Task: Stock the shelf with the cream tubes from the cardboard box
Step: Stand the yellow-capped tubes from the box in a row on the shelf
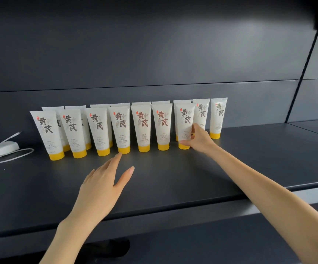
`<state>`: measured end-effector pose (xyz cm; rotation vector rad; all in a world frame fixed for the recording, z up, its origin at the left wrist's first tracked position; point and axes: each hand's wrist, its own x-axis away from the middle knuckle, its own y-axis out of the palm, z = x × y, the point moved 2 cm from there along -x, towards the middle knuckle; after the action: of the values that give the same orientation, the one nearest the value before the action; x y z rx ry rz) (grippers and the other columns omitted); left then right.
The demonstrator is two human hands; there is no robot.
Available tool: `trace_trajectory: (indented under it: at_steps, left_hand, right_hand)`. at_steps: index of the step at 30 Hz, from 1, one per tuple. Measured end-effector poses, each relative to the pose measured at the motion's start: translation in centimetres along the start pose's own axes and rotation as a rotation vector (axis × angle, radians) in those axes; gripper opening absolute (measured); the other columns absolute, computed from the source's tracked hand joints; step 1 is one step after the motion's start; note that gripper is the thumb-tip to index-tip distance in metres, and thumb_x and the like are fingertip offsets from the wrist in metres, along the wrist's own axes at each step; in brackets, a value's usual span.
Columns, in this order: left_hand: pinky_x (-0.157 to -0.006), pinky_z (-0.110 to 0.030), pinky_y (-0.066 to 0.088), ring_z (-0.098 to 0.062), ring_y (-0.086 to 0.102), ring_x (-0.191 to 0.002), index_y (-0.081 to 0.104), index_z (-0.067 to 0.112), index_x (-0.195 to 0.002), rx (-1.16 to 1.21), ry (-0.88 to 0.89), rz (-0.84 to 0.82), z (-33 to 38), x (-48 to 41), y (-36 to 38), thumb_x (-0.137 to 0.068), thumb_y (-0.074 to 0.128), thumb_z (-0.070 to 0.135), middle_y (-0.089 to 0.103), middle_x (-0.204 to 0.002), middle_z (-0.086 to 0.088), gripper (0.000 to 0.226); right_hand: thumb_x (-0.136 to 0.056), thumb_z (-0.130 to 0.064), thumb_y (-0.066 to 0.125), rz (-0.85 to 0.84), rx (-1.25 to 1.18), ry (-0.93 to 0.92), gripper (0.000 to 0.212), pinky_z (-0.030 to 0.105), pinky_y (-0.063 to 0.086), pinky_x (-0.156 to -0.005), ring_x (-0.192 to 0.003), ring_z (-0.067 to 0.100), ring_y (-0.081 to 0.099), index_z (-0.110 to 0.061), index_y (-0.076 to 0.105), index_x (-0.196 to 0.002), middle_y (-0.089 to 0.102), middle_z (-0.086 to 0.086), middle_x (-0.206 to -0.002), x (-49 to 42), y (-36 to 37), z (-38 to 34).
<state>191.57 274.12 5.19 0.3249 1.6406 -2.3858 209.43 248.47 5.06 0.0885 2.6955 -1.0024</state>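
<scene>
The right hand (199, 139) pinches a cream tube (185, 121) to stand it in line. The left hand (101, 181), fingers spread, touches another tube's yellow cap (124, 150).

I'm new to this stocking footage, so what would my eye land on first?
Two rows of white tubes with yellow caps stand cap-down toward the back of the dark shelf. The right hand grips the front row's rightmost tube; the left hand reaches open toward the row. A white charger lies far left.
</scene>
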Motion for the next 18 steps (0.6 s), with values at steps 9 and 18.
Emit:
trace_trajectory:
  at_steps: [9, 18]
  left_hand:
    - [-0.103, -0.041, 0.037, -0.019, 0.048, -0.125, 0.023, 0.026, -0.149, -0.005, 0.035, 0.023, 0.2, 0.4, -0.6, -0.091, 0.029, 0.057, 0.038, -0.149, 0.007, 0.065]
    - [-0.112, -0.049, 0.026, -0.024, 0.035, -0.136, 0.035, 0.015, -0.145, 0.076, 0.187, 0.138, 0.3, 4.1, -1.0, -0.095, 0.029, 0.043, 0.04, -0.148, -0.005, 0.058]
  right_hand:
    - [-0.082, -0.026, 0.072, -0.029, -0.082, 0.103, 0.054, 0.025, 0.044, -0.073, -0.102, 0.017, 0.054, -0.01, 0.04, -0.122, 0.054, 0.004, -0.123, 0.7, -0.5, 0.3]
    - [-0.093, -0.059, 0.036, 0.103, 0.491, 0.015, 0.065, 0.053, 0.024, -0.109, -0.14, 0.027, 0.025, -0.021, 0.029, -0.145, 0.03, 0.002, -0.152, 12.7, -3.1, -3.0]
